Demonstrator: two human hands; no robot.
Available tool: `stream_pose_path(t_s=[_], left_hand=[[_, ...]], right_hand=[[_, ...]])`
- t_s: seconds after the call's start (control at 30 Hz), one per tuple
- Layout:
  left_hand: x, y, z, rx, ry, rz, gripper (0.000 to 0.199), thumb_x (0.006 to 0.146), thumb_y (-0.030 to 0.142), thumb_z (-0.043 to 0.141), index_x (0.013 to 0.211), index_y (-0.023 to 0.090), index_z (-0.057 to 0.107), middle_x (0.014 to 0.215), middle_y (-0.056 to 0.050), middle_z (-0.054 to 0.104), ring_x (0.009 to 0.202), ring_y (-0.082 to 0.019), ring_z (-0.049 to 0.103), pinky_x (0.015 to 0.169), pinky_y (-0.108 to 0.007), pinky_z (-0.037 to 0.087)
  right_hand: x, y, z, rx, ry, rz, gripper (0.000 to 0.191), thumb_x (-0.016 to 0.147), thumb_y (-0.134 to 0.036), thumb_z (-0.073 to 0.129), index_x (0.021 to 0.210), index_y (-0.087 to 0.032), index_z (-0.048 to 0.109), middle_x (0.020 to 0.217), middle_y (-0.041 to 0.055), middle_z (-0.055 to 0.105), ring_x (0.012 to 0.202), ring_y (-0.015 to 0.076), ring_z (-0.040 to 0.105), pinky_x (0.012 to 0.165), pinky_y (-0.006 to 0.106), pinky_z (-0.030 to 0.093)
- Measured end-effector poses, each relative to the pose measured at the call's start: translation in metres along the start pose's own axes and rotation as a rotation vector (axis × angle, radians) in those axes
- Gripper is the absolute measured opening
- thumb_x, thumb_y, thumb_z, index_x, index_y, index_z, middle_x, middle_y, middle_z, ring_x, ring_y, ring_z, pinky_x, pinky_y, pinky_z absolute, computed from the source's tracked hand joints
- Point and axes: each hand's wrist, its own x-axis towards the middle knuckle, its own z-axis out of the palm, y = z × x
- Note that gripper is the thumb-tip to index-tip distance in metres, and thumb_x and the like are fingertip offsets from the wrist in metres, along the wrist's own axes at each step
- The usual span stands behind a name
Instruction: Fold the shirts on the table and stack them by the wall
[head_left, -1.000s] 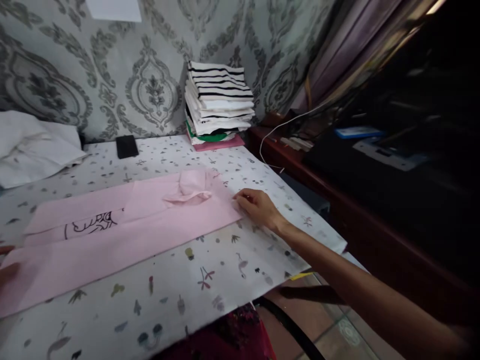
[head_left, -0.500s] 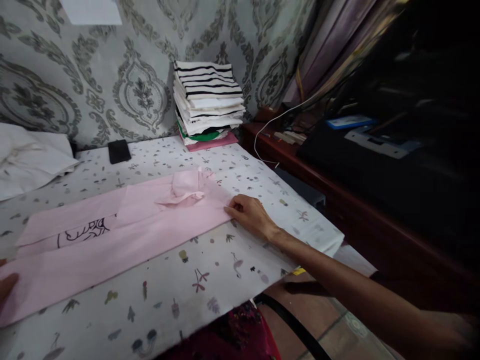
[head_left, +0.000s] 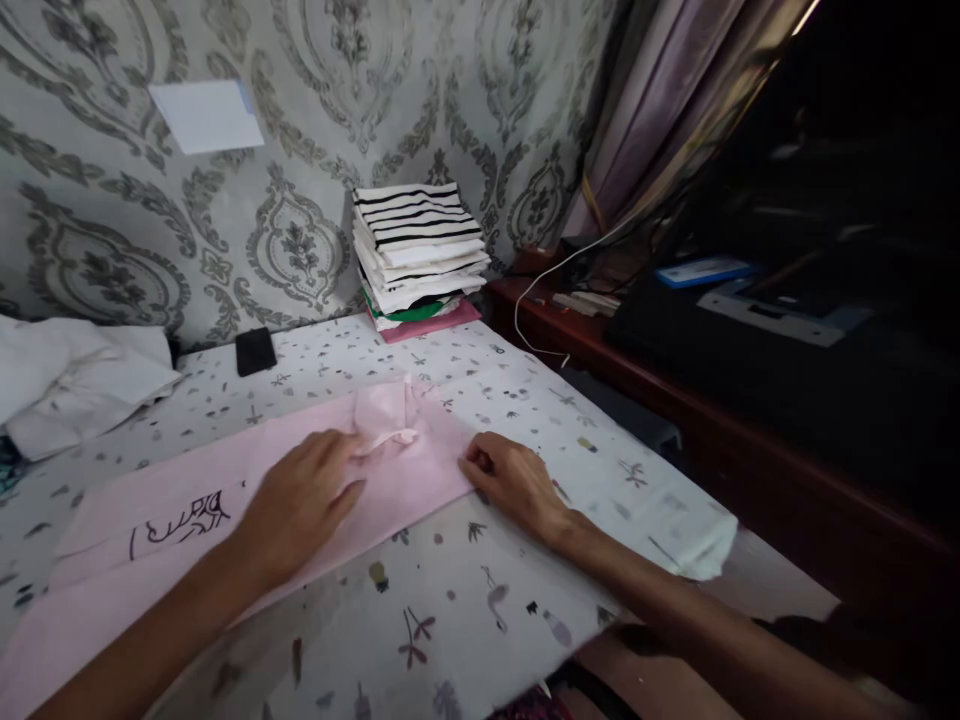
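A pink shirt (head_left: 420, 480) lies flat in a long folded strip across the table, with black line lettering (head_left: 184, 520) toward its left part. Near its right end, the cloth is bunched into a small raised fold (head_left: 386, 415). My left hand (head_left: 304, 500) rests over the middle of the shirt, thumb apart from the fingers, fingertips touching the edge of the bunched cloth. At the shirt's right end, my right hand (head_left: 514, 480) has its fingers closed in a pinch on the corner. Part of the shirt is hidden beneath my left hand and forearm.
Folded striped and white clothes stand in a stack (head_left: 420, 250) by the wall. A black phone (head_left: 256, 352) lies left of it, and white crumpled cloth (head_left: 82, 375) sits at far left. A patterned sheet (head_left: 525, 590) covers the table. A white cable (head_left: 517, 310) hangs from the dark wooden desk (head_left: 540, 320).
My left hand has moved from the shirt's left end to the bunched cloth near its right end. The right hand keeps its pinch at the corner. The view has tilted up slightly.
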Motion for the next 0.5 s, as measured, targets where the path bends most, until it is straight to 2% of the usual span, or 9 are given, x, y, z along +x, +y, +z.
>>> stream_pose_path(t_s=[0.03,0.1,0.17,0.23,0.3,0.4,0.5], left_hand=[[0.020,0.014,0.009,0.047,0.005,0.093,0.030,0.093,0.033,0.044,0.119,0.024,0.057,0.118,-0.008,0.065,0.103,-0.026,0.061,0.081,-0.038,0.051],[0.055,0.031,0.021,0.139,-0.005,0.179,0.025,0.091,0.024,0.044,0.109,0.020,0.061,0.108,-0.010,0.066,0.098,-0.027,0.060,0.082,-0.040,0.048],[0.081,0.027,0.023,0.134,-0.006,0.110,0.021,0.090,0.020,0.042,0.095,0.020,0.062,0.092,-0.009,0.067,0.086,-0.025,0.059,0.077,-0.038,0.047],[0.099,0.005,0.014,-0.015,0.068,-0.071,0.017,0.088,0.023,0.044,0.084,0.021,0.060,0.077,-0.004,0.063,0.074,-0.020,0.057,0.069,-0.033,0.046],[0.109,-0.025,0.000,-0.268,0.221,-0.284,0.012,0.083,0.030,0.049,0.079,0.021,0.056,0.067,0.001,0.056,0.065,-0.017,0.054,0.062,-0.028,0.044],[0.106,-0.066,-0.017,-0.641,0.390,-0.605,0.015,0.068,0.033,0.058,0.075,0.020,0.053,0.063,0.003,0.053,0.059,-0.015,0.054,0.054,-0.025,0.045],[0.087,-0.090,-0.018,-0.829,0.361,-0.861,0.022,0.055,0.028,0.063,0.072,0.020,0.053,0.061,0.003,0.056,0.053,-0.013,0.055,0.050,-0.025,0.047]], right_hand=[[0.000,0.001,0.001,-0.004,0.009,-0.005,0.009,0.084,-0.026,0.054,0.077,-0.022,0.059,0.073,-0.0002,0.064,0.065,0.0147,0.056,0.060,0.027,0.036],[-0.001,0.003,0.002,-0.012,0.026,-0.019,0.010,0.084,-0.026,0.054,0.077,-0.022,0.059,0.073,-0.0003,0.064,0.065,0.0144,0.055,0.060,0.026,0.036],[-0.001,0.005,0.002,-0.015,0.038,-0.042,0.010,0.085,-0.025,0.053,0.076,-0.022,0.058,0.074,0.0001,0.064,0.064,0.0141,0.054,0.060,0.026,0.035],[-0.001,0.007,0.002,-0.010,0.045,-0.066,0.012,0.085,-0.025,0.052,0.075,-0.022,0.058,0.075,0.0007,0.064,0.064,0.0140,0.053,0.059,0.026,0.035],[-0.001,0.008,0.002,-0.002,0.050,-0.081,0.012,0.085,-0.025,0.052,0.075,-0.022,0.058,0.075,0.0012,0.065,0.064,0.0143,0.054,0.059,0.027,0.035],[0.000,0.011,0.003,0.008,0.062,-0.097,0.012,0.085,-0.024,0.051,0.075,-0.022,0.057,0.075,0.0014,0.065,0.063,0.0144,0.054,0.058,0.027,0.036],[0.001,0.012,0.004,0.020,0.080,-0.117,0.013,0.085,-0.025,0.051,0.074,-0.022,0.057,0.072,0.0013,0.064,0.058,0.0136,0.052,0.056,0.027,0.035]])
